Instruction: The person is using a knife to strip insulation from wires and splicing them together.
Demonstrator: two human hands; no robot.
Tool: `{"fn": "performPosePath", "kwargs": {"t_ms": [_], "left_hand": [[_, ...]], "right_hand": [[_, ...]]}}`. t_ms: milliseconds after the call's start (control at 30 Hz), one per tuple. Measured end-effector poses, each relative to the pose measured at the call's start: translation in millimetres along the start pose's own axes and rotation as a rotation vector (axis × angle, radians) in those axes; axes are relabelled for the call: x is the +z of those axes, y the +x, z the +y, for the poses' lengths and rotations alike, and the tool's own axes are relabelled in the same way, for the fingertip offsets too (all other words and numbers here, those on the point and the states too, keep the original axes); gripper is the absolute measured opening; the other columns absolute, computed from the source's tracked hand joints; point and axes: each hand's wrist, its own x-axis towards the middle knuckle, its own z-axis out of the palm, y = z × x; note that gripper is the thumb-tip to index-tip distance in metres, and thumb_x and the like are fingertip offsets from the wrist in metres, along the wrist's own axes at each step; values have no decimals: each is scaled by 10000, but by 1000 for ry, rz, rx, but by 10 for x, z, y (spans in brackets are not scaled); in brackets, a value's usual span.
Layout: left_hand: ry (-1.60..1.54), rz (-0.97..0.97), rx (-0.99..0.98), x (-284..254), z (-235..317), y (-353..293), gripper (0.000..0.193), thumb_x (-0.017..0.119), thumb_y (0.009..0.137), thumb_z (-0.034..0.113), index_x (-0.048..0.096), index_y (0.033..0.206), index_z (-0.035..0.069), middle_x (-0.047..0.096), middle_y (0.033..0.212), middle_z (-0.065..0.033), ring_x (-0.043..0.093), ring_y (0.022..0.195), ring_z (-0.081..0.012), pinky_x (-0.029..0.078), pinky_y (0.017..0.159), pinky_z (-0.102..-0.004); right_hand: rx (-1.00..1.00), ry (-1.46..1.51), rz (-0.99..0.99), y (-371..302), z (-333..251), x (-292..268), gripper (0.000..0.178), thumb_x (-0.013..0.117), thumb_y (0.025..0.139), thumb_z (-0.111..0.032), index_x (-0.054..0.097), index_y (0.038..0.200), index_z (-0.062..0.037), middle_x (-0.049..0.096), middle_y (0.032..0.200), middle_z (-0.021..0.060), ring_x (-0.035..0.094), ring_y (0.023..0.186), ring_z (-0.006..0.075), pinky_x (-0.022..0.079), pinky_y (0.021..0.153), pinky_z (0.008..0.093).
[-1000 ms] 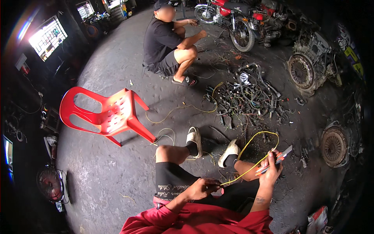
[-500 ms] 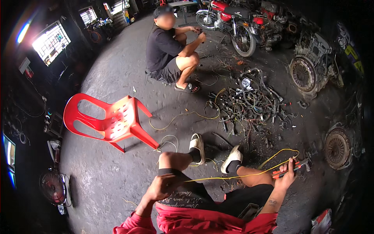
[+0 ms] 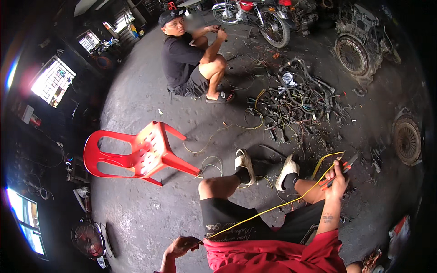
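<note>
My left hand (image 3: 183, 246) is at the lower middle, beside my hip, its fingers closed on one end of a yellow wire (image 3: 273, 208). From there the wire runs almost straight over my lap to my right hand (image 3: 336, 182). That hand is closed round a pair of pliers (image 3: 326, 184) with red-orange handles, its metal jaws pointing away past the fingers. The wire passes by the thumb and forefinger of this hand, then bends back toward my right shoe (image 3: 287, 172). Just how the fingers grip the wire is hidden.
A red plastic chair (image 3: 144, 151) stands at left, a fan (image 3: 89, 240) behind it. Ahead lies a heap of cut wiring harness (image 3: 298, 98). A co-worker (image 3: 186, 61) squats beyond, holding something small and dark. Engine parts (image 3: 353, 54) and a round clutch part (image 3: 406, 139) are at right, a motorcycle (image 3: 273, 27) at the back.
My left hand has drawn down and back toward my hip, and a longer stretch of wire now spans my hands. My right hand still holds the pliers. The whole view has shifted.
</note>
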Motion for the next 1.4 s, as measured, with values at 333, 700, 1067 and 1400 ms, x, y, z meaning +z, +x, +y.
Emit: {"fn": "performPosePath", "kwargs": {"t_ms": [333, 700, 1067, 1400], "left_hand": [[299, -21, -6, 95, 83, -45, 153, 566, 927, 108, 682, 970, 19, 676, 823, -65, 625, 747, -131, 505, 694, -287], [32, -181, -44, -34, -123, -22, 195, 647, 897, 164, 686, 984, -6, 689, 892, -70, 623, 844, -142, 491, 789, -294], [-68, -252, -86, 7, -351, 30, 249, 694, 861, 212, 683, 950, -20, 682, 913, -81, 615, 883, -160, 487, 820, -309], [-420, -443, 33, 65, -709, -74, 232, 610, 927, 185, 652, 1021, -24, 658, 949, -72, 592, 905, -159, 457, 849, -316]], "right_hand": [[-53, 50, -48, 142, -170, -106, 97, 656, 864, -69, 601, 944, -71, 506, 681, -33, 421, 536, 49, 346, 478, 221], [-80, 27, -62, 238, -306, -211, 128, 678, 857, -89, 602, 960, -86, 586, 786, -30, 436, 545, 54, 370, 487, 224], [-50, 85, -164, 361, -357, -191, 172, 662, 861, -70, 608, 1025, -63, 620, 875, -6, 440, 555, 55, 372, 493, 219], [-22, 97, -271, 390, -380, -205, 173, 622, 896, -77, 600, 1066, -53, 633, 934, 15, 436, 563, 52, 366, 487, 214]]}}
